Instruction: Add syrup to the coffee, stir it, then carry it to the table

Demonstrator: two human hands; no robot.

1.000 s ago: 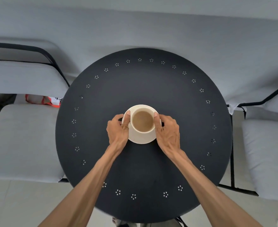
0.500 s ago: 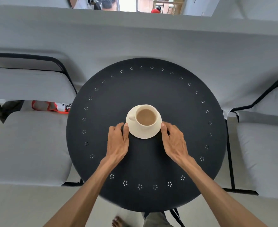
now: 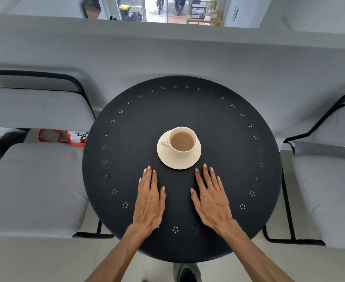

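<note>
A cream cup (image 3: 182,141) of milky coffee stands on a cream saucer (image 3: 177,162) near the middle of a round black table (image 3: 228,159). The cup's handle points left. My left hand (image 3: 149,200) lies flat over the tabletop, fingers straight, below and left of the saucer. My right hand (image 3: 211,197) lies the same way below and right of it. Neither hand touches the saucer or cup.
Grey cushioned chairs with black frames stand at the left (image 3: 31,180) and right (image 3: 326,190) of the table. A low grey wall (image 3: 167,49) runs behind it. An orange and white bag (image 3: 61,136) lies behind the left chair.
Both hands let go of the saucer and drew back toward me, now flat with straight fingers. The cup and saucer stay on the table; the camera has tilted up and back.
</note>
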